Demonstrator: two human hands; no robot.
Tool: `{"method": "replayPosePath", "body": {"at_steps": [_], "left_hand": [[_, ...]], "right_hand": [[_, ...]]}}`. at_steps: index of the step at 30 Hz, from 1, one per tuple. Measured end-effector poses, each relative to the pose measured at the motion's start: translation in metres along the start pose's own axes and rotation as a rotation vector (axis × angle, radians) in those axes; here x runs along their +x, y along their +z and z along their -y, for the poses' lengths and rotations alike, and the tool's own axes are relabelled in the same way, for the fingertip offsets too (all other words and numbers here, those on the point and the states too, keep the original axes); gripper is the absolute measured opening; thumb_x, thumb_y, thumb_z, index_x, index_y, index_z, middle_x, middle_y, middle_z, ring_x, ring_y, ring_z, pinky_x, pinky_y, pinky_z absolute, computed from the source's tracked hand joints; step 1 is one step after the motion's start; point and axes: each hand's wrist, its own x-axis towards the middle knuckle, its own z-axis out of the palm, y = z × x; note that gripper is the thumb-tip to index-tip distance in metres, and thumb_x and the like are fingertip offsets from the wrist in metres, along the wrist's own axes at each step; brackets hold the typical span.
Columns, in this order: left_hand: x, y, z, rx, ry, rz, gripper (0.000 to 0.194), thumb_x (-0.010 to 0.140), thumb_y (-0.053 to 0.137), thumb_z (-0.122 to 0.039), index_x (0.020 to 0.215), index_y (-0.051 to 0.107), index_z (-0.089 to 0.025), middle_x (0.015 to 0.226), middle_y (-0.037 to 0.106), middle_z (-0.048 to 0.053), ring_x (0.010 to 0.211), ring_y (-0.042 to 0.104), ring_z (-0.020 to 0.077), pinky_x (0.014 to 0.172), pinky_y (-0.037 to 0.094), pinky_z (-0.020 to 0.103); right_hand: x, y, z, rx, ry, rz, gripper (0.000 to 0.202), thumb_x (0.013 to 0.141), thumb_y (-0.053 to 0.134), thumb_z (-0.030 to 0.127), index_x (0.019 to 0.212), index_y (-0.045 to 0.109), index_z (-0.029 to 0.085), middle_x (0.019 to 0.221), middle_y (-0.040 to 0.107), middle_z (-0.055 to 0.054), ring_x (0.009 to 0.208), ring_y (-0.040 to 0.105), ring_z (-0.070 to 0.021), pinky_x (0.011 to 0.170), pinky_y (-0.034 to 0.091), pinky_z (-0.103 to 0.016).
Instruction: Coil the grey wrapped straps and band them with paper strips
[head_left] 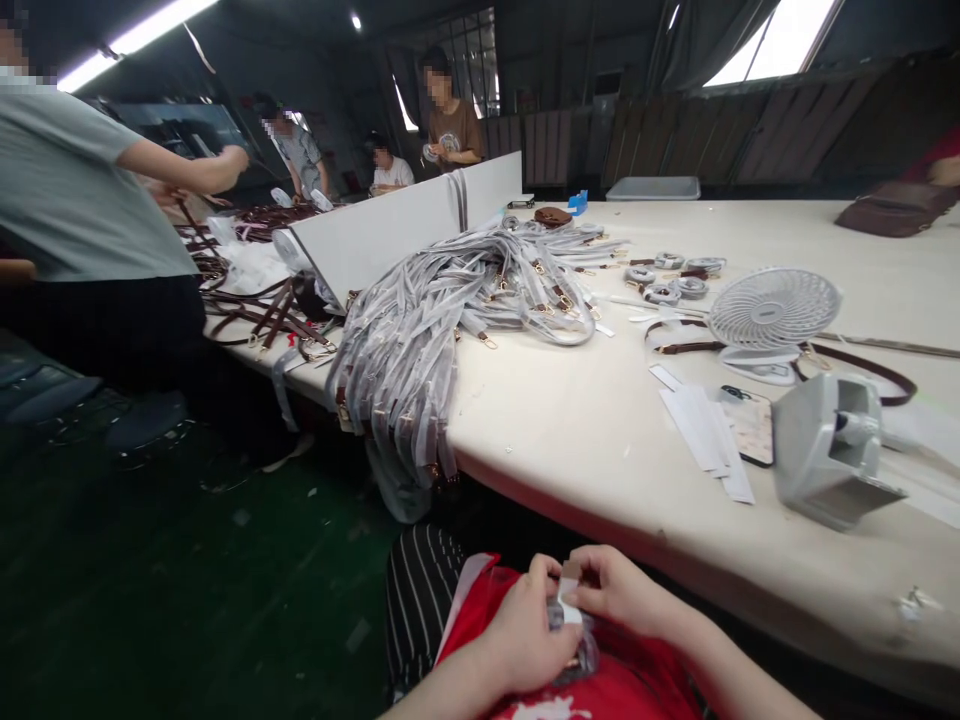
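You sit in a dim, dark-walled workroom with strip lights (135, 30) overhead and a bright skylight (772, 40) at upper right; the floor (187, 580) to your left is dark green. A long cream table (600, 440) runs from the far left to your right, its near edge just above your lap. A white divider board (390, 230) stands upright along its middle. In front of the board lies a big heap of straps in clear plastic sleeves (450, 320), spilling over the table's edge toward the floor. Brown straps (262, 320) lie farther left, beside a standing person in a grey shirt (75, 180). Three more people work at the far end of the room. To your right on the table stand a small white fan (772, 315) and a grey dispenser (829, 450), with a phone (750, 425) and white paper strips (705, 430) between them and you, and small wound coils (675, 275) beyond the fan.

Low in view, over your red clothing, your left hand (525, 630) is curled around a small plastic-wrapped strap piece (574, 640), and your right hand (611, 585) pinches a white paper slip (568, 600) at its top, with the two hands touching
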Motion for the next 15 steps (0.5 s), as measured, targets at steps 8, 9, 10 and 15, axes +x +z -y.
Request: {"method": "replayPosePath", "body": {"at_steps": [8,9,10,15], "left_hand": [[0.017,-0.014,0.004,-0.576,-0.089,-0.032,0.037,0.058,0.079,-0.032,0.087,0.070,-0.012,0.074,0.070,0.003,0.066,0.058,0.0140,0.063,0.043,0.025],[0.019,-0.018,-0.001,-0.641,-0.077,-0.078,0.041,0.056,0.081,-0.033,0.089,0.071,-0.011,0.078,0.071,0.004,0.069,0.060,0.0146,0.065,0.044,0.025],[0.022,-0.022,-0.006,-0.701,-0.069,-0.102,0.043,0.056,0.081,-0.035,0.090,0.071,-0.011,0.080,0.071,0.005,0.071,0.060,0.0149,0.067,0.044,0.025],[0.036,-0.028,-0.028,-0.764,0.007,-0.087,0.056,0.058,0.082,-0.053,0.089,0.067,-0.009,0.076,0.070,0.006,0.067,0.060,0.0137,0.066,0.044,0.026]], "right_hand": [[-0.018,-0.010,0.030,-0.434,-0.312,-0.010,0.022,0.093,0.052,0.021,0.105,0.069,0.027,0.109,0.070,-0.004,0.099,0.065,-0.0197,0.091,0.052,-0.031],[-0.019,-0.012,0.032,-0.458,-0.338,-0.023,0.026,0.095,0.050,0.024,0.115,0.066,0.030,0.119,0.067,-0.005,0.109,0.062,-0.0211,0.099,0.049,-0.035],[-0.020,-0.015,0.032,-0.477,-0.355,-0.053,0.029,0.096,0.048,0.026,0.121,0.063,0.031,0.125,0.064,-0.006,0.115,0.059,-0.0222,0.104,0.047,-0.037],[-0.020,-0.021,0.022,-0.521,-0.442,-0.232,0.037,0.096,0.042,0.021,0.129,0.057,0.031,0.137,0.058,-0.007,0.132,0.047,-0.0253,0.112,0.042,-0.047]]}}
